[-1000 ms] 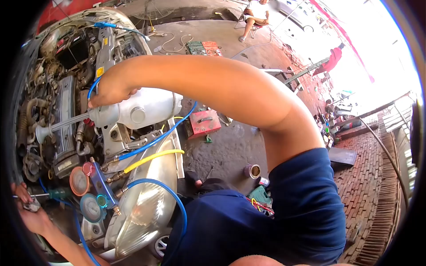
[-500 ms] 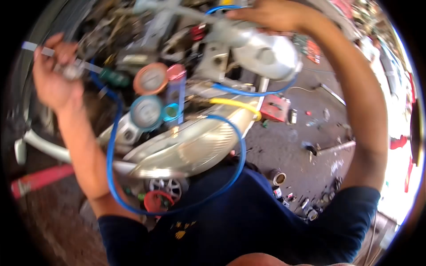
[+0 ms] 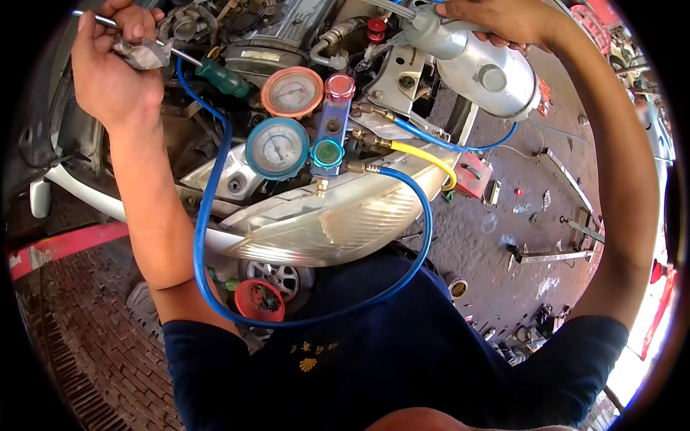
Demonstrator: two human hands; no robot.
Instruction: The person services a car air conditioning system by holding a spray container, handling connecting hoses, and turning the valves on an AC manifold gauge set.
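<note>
Green-handled screwdriver (image 3: 223, 77) slanting over engine bay; silver canister (image 3: 483, 75) tilted.

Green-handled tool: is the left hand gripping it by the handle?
No, the left hand is around the metal shaft, and the green handle sticks out beyond it.

Head-worn camera, forward and down over both hands, at arm's length.

Neither words nor numbers are showing legibly. Below the headlight (image 3: 338, 223), the dark blue shirt (image 3: 402, 359) is bearing a yellow shell emblem (image 3: 307, 365) and tiny unreadable characters (image 3: 329, 346). Above the headlight, the orange-rimmed gauge (image 3: 292, 92) and blue-rimmed gauge (image 3: 277, 149) are displaying dial markings too small to read.
</note>
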